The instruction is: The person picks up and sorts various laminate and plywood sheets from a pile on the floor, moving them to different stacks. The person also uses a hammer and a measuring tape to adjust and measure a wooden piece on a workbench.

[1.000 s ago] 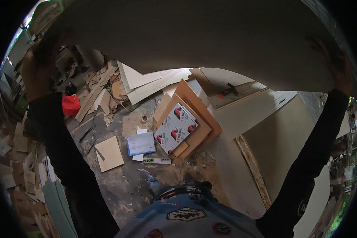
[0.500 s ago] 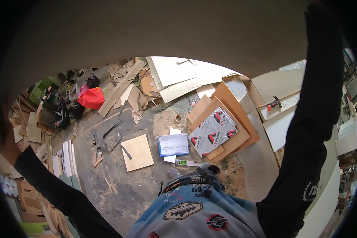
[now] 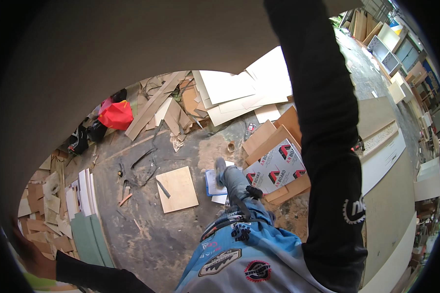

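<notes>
A large brown board (image 3: 132, 44) fills the top and left of the view, held close above me. My left hand (image 3: 34, 256) sits at the lower left against the board's edge and looks closed on it, though it is blurred. My right arm, in a black sleeve (image 3: 327, 146), reaches straight up past the board's right side, and its hand is out of sight at the top. My leg and shoe (image 3: 227, 176) step forward over the dusty floor.
On the floor lie a square plywood piece (image 3: 177, 189), a blue-and-white booklet (image 3: 211, 184), a printed white sheet on brown boards (image 3: 278, 166), pale offcuts (image 3: 234, 93), a red bag (image 3: 115, 115) and green strips (image 3: 90, 239). Big panels (image 3: 391, 195) lie at the right.
The board has swung to cover the upper left. My left hand dropped from upper left to lower left, my right arm rose out of view, and a leg has stepped forward.
</notes>
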{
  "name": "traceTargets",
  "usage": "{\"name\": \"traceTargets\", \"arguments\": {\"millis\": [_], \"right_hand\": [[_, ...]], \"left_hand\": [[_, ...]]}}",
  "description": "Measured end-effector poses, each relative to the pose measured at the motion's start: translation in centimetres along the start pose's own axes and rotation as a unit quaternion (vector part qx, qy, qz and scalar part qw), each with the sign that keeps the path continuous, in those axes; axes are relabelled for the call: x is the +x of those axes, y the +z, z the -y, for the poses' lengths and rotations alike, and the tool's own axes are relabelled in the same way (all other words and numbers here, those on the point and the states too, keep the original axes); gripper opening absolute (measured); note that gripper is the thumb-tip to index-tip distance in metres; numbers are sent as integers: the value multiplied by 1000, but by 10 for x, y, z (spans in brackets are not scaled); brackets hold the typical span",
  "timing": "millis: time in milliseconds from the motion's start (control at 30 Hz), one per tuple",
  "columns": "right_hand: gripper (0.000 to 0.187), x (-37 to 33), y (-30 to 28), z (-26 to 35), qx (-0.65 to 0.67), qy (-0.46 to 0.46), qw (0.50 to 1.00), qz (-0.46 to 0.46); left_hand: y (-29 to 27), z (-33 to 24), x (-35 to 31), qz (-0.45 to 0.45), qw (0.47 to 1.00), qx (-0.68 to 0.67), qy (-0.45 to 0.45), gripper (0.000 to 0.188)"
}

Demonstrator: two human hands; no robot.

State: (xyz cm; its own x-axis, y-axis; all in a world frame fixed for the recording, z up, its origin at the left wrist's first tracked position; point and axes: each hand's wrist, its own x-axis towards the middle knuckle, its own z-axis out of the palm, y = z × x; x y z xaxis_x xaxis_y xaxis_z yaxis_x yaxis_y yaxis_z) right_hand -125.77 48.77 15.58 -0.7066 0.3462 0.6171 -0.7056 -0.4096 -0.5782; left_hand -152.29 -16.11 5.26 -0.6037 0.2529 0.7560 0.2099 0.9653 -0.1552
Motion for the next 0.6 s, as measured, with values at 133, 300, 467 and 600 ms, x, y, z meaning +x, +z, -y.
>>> {"name": "traceTargets", "arguments": {"millis": [133, 300, 467, 600], "right_hand": [[54, 8, -95, -59, 39, 21, 998, 41], [20, 10, -194, -137, -78, 37, 984, -158], [25, 50, -311, -179, 49, 140, 953, -266], [46, 93, -372, -190, 65, 150, 936, -312]], "left_hand": [[3, -122, -23, 1, 792, -576, -199, 40], [81, -190, -38, -188, 889, -413, 64, 36], [165, -371, 5, -78, 771, -612, -156, 37], [213, -480, 61, 17, 636, -724, -267, 39]]}}
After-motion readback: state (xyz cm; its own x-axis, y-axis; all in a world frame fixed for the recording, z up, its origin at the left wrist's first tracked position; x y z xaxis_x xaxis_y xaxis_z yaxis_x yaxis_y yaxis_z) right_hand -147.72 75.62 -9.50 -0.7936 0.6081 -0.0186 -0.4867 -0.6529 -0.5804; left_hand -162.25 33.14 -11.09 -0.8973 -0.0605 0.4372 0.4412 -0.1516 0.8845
